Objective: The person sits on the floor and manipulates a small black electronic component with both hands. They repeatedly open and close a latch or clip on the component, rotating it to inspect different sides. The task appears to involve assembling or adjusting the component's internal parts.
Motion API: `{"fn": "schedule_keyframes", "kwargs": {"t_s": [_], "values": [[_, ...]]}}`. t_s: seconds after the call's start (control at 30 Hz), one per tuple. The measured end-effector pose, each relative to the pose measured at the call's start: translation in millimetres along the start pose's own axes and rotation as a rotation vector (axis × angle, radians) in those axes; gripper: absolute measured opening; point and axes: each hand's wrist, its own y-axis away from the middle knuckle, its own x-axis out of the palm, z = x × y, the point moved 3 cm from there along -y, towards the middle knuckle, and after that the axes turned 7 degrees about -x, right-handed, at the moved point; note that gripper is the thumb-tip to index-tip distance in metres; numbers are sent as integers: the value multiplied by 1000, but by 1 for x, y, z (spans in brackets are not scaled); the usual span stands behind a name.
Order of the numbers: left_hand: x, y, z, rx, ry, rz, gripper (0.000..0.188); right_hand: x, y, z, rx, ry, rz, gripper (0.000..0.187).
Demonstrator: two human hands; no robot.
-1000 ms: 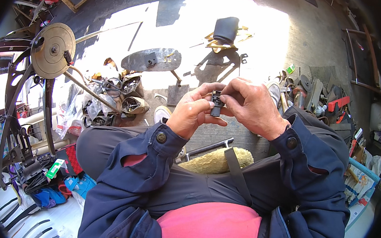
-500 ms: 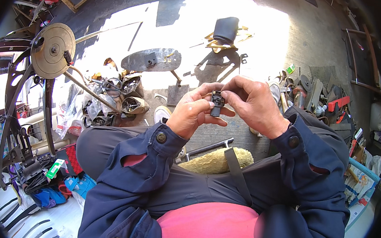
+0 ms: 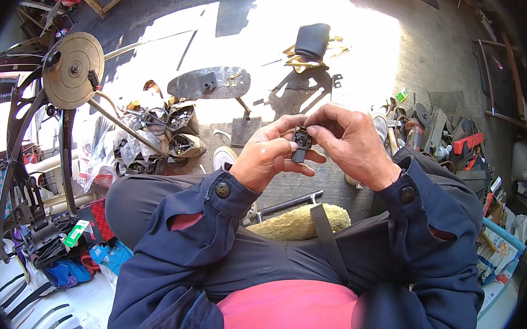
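Observation:
My left hand is closed around a small black part, gripping it between thumb and fingers above my lap. The part is boxy, with a recessed upper half and a plain lower end; its exact kind cannot be made out. From the right, my right hand pinches at the part's upper edge, thumb and forefinger touching it. Anything tiny between those two fingertips is hidden. Below both hands a yellow fibrous pad lies across my lap, with a dark strap over it.
At the left stands a hand-cranked machine with a round metal wheel. Bags of small parts sit beside it. Ahead are a dark oval board and a black-seated stool. Tools and scrap pile up at the right.
Almost nothing differs. The black part and my fingers have shifted very slightly; both hands keep their hold.

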Motion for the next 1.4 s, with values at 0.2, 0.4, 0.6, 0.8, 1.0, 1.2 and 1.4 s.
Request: {"fn": "schedule_keyframes", "kwargs": {"t_s": [0.2, 0.4, 0.6, 0.8, 1.0, 1.2, 1.4], "values": [[-2, -1, 2, -4, 5, 19, 58, -2, 1, 1, -11, 46, 3, 13], [-1, -2, 4, 4, 18, 11, 58, 0, 0, 6, -5, 58, 19, 8], [0, -2, 5, 22, 44, 14, 52, -1, 1, 7, -37, 70, 9, 7], [-2, -2, 5, -2, -12, 22, 60, -1, 1, 7, -20, 56, 21, 7], [-4, -2, 6, 0, 20, 28, 59, -3, 0, 7, -8, 64, 12, 8], [-5, -4, 6, -2, 29, 58, 60, -2, 1, 5, -28, -4, -23, 10], [-4, -2, 4, 1, 28, 38, 61, -2, 0, 3, -26, 7, -18, 11]]}}
